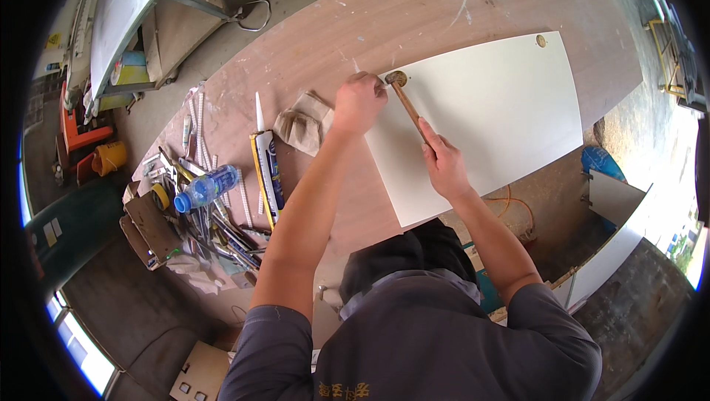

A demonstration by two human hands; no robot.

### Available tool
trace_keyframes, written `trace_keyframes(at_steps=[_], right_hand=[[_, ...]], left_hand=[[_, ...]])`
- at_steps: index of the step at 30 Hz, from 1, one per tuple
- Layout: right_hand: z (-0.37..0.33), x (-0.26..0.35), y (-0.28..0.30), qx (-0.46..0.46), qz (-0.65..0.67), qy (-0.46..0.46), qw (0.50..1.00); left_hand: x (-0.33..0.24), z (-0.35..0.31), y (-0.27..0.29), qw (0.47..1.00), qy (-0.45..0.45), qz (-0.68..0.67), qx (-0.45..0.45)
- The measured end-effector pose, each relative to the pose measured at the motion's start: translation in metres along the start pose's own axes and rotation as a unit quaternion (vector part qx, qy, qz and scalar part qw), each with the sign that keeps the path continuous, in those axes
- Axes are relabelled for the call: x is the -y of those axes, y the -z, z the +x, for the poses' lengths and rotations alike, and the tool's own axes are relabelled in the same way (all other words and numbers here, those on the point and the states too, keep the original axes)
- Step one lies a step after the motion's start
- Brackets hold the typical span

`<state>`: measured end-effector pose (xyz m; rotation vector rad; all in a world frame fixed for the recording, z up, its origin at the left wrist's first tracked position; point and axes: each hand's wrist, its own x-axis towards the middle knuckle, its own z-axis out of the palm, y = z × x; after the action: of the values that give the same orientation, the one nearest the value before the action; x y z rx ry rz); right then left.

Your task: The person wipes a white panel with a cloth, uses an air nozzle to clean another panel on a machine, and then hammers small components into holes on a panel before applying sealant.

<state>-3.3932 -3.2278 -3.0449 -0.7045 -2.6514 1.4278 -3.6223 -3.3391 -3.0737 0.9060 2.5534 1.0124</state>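
My right hand is wrapped round the wooden handle of a hammer. The hammer's head rests over the far left corner of a white board. My left hand is closed in a pinch at that same corner, right beside the hammer head. Whatever sits between its fingertips is too small to make out. The board lies flat on a wooden table and has a round hole near its far right corner. Left of my left hand lies a crumpled brown cloth or paper.
A caulking gun with a sealant tube lies left of my forearm. Beyond it are a plastic bottle and a heap of hand tools on the wooden table. An orange cable runs below the table's near right edge.
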Motion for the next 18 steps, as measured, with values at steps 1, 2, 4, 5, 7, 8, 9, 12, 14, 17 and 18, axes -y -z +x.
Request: trace_keyframes(at_steps=[1,2,4,5,7,8,9,12,14,17,18], right_hand=[[0.0,0.001,0.001,-0.009,0.006,0.007,1.0],[-0.001,0.002,0.001,-0.031,0.009,0.024,0.999],[-0.004,0.005,0.002,-0.076,0.017,0.058,0.995],[-0.003,0.003,0.002,-0.057,0.008,0.043,0.997],[0.0,0.0,0.001,-0.018,-0.008,0.014,1.0],[-0.002,0.001,0.001,-0.038,0.005,0.03,0.999],[-0.002,0.005,0.004,-0.059,0.017,0.046,0.997],[0.0,0.002,0.004,-0.065,0.008,0.067,0.996],[-0.001,-0.003,0.002,-0.05,-0.006,0.059,0.997],[-0.005,-0.002,0.002,-0.054,-0.009,0.052,0.997],[-0.006,0.004,0.006,-0.073,-0.005,0.068,0.995]], left_hand=[[0.0,0.0,-0.001,1.0,0.003,-0.004,0.002],[0.0,-0.001,-0.002,1.0,0.005,-0.008,0.005],[-0.002,-0.001,-0.002,1.0,0.006,-0.016,0.008],[-0.002,-0.001,-0.002,1.0,0.006,-0.021,0.009],[0.0,0.0,-0.004,1.0,0.002,-0.014,-0.001],[0.001,0.0,-0.004,1.0,0.0,-0.011,-0.006],[-0.001,0.0,-0.004,1.0,0.004,-0.017,-0.002],[-0.003,0.001,-0.004,1.0,0.01,-0.022,0.0],[0.001,0.002,-0.004,1.0,0.003,-0.008,-0.013],[0.003,0.0,-0.008,1.0,-0.011,-0.021,-0.013],[0.001,0.001,-0.006,0.999,-0.006,-0.044,-0.025]])
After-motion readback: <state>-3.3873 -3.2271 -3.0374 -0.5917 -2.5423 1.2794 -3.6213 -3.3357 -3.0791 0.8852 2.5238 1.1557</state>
